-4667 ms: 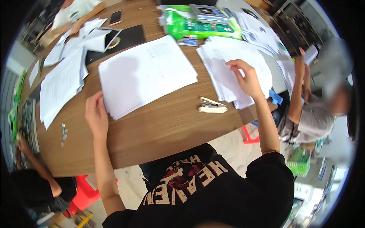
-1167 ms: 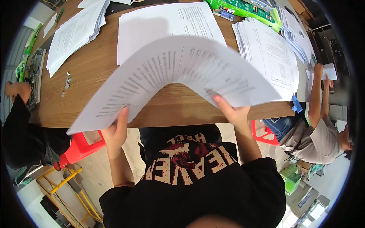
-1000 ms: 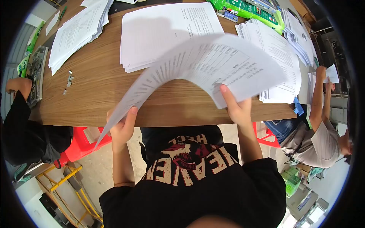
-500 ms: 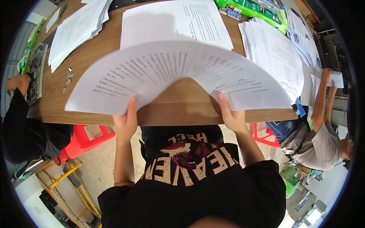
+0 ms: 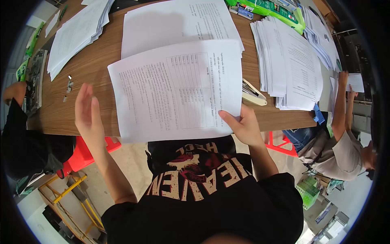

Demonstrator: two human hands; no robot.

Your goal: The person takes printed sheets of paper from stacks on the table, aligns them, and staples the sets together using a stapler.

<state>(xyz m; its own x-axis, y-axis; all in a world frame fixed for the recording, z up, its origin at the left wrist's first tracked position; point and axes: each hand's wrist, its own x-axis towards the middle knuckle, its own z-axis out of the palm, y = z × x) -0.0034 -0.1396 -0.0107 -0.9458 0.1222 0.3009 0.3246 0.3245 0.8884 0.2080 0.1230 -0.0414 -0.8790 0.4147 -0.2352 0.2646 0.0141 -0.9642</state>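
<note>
A printed paper (image 5: 174, 95), held over the near edge of the bench (image 5: 270, 120), hides the near edge of a wide paper stack (image 5: 162, 24) beyond it. Half a second ago it was arched between two gripping hands; now it is nearly flat, and only one hand holds it. Its long axis runs left to right, the right end tilted slightly farther away; its lines of print run near to far, across that axis. The right hand (image 5: 233, 120) is clamped on the near right corner, thumb on top. The left hand (image 5: 87, 107) has let go and stands off to the left, fingers raised, apart from the paper. Just right of the paper, a pale stapler (image 5: 255, 97) now shows, covered before. Farther right is another paper stack (image 5: 300, 61); a third pile (image 5: 77, 36) lies far left.
</note>
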